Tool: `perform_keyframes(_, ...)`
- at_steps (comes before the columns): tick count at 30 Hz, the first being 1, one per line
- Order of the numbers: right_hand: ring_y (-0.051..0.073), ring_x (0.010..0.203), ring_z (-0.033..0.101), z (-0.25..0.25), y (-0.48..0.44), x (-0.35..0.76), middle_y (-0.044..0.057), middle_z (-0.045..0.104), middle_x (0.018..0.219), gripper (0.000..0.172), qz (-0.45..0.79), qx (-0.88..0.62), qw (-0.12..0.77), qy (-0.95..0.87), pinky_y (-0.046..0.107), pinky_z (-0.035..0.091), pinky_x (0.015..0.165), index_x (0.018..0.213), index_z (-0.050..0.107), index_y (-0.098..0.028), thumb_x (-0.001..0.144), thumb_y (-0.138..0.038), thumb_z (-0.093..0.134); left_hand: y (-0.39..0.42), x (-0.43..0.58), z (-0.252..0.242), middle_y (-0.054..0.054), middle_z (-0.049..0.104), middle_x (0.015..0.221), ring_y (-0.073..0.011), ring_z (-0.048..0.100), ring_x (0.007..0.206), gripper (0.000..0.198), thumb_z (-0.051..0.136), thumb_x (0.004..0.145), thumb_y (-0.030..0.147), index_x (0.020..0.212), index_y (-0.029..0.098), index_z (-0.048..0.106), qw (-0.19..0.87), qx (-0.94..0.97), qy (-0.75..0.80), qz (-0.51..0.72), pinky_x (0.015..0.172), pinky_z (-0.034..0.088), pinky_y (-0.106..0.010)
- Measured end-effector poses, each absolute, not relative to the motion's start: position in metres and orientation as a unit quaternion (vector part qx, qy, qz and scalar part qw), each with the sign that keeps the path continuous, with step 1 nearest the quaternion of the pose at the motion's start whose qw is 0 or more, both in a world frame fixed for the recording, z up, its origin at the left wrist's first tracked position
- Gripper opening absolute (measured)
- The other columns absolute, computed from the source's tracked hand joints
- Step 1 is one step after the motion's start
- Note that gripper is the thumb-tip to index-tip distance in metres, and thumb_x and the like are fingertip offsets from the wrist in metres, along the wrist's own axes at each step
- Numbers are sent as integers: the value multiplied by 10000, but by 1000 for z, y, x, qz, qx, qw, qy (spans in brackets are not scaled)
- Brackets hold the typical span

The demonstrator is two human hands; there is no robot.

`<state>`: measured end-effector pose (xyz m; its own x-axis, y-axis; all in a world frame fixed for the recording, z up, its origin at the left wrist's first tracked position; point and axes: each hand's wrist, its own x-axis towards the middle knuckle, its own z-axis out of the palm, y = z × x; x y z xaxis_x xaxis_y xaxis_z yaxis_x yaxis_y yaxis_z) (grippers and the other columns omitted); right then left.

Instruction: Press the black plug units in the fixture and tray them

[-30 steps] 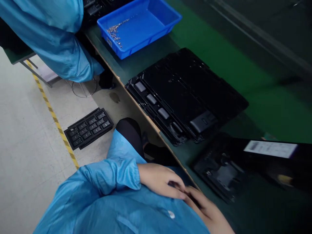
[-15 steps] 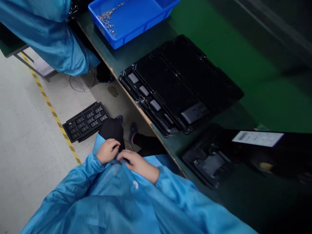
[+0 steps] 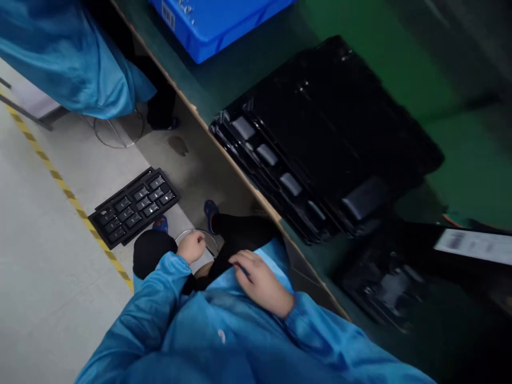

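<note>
My left hand (image 3: pixel 191 246) is curled into a fist over my black-trousered knee (image 3: pixel 150 250), just past the blue smock cuff; what it grips is hidden. My right hand (image 3: pixel 260 280) lies on the hem of my blue smock (image 3: pixel 224 325) in my lap, fingers stretched toward the left and resting on the fabric. Both hands are below the edge of the green workbench (image 3: pixel 400 69), away from the things on it.
A stack of black moulded trays (image 3: pixel 320 133) sits on the bench, with a blue bin (image 3: pixel 216 26) behind it and a black unit (image 3: pixel 384 288) with a white label (image 3: pixel 476 245) to the right. A black tray of parts (image 3: pixel 134 205) lies on the floor. Another person's blue smock (image 3: pixel 68 58) hangs at top left.
My hands have drawn apart at the smock hem: the left slid out over the knee, the right settled flat on the fabric. The view has swung toward the floor and tilted.
</note>
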<state>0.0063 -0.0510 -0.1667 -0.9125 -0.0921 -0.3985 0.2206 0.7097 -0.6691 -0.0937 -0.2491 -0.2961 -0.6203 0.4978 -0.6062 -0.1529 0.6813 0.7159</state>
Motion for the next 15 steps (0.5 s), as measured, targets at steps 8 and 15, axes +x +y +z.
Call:
perform_keyframes(8, 255, 909, 669, -230, -39, 48, 97, 748, 939, 248, -210, 56, 265, 940, 408, 480, 842, 1005, 750, -186, 978, -153, 505, -172, -67, -334, -82, 805, 1173, -220, 741, 1108, 268, 584, 964, 195, 1160, 207, 766, 521, 149, 723, 429, 1015, 569, -319)
perform_keyframes(15, 251, 917, 671, -247, -33, 74, 95, 732, 908, 228, -267, 104, 283, 915, 412, 497, 857, 893, 714, -198, 957, -129, 507, -153, -26, -328, -90, 806, 1213, -235, 737, 1155, 328, 489, 968, 148, 1102, 222, 779, 595, 210, 667, 395, 1060, 578, -347)
